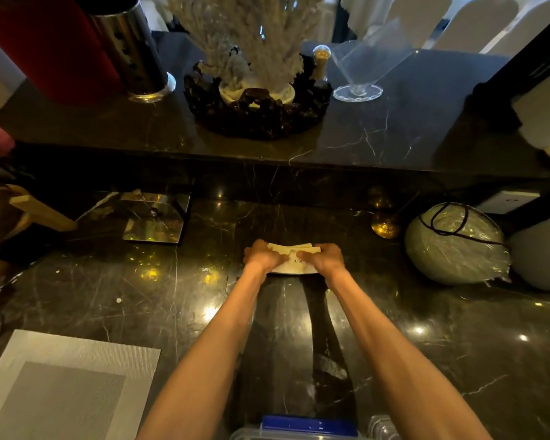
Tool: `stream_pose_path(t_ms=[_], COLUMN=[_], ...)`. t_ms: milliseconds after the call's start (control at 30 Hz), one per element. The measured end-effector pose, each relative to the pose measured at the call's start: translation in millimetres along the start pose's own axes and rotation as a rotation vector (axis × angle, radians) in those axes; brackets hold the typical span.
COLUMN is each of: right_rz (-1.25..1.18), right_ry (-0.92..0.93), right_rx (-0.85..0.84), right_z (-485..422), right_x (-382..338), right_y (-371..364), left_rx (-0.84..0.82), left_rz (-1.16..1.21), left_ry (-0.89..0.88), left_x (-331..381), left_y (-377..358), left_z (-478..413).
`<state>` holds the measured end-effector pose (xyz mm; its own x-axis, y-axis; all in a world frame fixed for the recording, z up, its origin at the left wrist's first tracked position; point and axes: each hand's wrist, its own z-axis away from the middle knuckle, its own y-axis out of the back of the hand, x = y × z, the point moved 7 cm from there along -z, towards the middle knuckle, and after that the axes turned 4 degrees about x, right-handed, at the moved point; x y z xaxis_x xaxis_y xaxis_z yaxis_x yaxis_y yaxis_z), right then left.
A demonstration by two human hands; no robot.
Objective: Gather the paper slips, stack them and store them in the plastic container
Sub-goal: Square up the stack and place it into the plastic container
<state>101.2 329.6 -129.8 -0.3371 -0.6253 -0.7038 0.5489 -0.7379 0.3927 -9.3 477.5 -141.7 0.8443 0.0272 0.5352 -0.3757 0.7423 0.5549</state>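
A small stack of pale paper slips (294, 249) rests on the dark marble counter, its ends uneven at the top. My left hand (261, 256) grips the stack's left end and my right hand (324, 257) grips its right end, thumbs pressed on the front slip, which carries small printed text. Both forearms reach straight forward from the bottom of the view. The clear plastic container (302, 431) with a blue clip lid sits at the bottom edge, just in front of me between my arms, mostly cut off.
A grey woven placemat (67, 385) lies at bottom left. A shiny metal holder (154, 217) stands at left, and a plastic-wrapped round bowl (456, 242) with a black cord at right. A raised ledge behind carries a dried-flower arrangement (254, 74), a glass and a metal cylinder.
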Motion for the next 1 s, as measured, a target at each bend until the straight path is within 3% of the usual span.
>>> stream_pose_path(t_ms=[167,300,533,700,800,1000], right_rz=[-0.081,-0.176,-0.294,-0.383,-0.61,-0.657], right_ry=[0.027,0.109,0.329,0.383,0.255,0.172], right_rx=[-0.133,-0.089,-0.086,0.047,0.085,0.425], right_z=[34,78,181,237,257,267], right_x=[11,22,58,106,149,245], right_y=[11,32,103,181,228,326], left_rx=[-0.008,-0.044,-0.15,-0.241,-0.28,-0.29], left_rz=[0.197,0.374,0.32,0.28,0.26,0.252], left_ry=[-0.138,-0.297,-0.539,-0.647,-0.693,-0.73], left_x=[-16,-14,4,7,8,9], left_y=[-6,-12,-42,-97,-142,-258], left_z=[32,85,221,319,364,431])
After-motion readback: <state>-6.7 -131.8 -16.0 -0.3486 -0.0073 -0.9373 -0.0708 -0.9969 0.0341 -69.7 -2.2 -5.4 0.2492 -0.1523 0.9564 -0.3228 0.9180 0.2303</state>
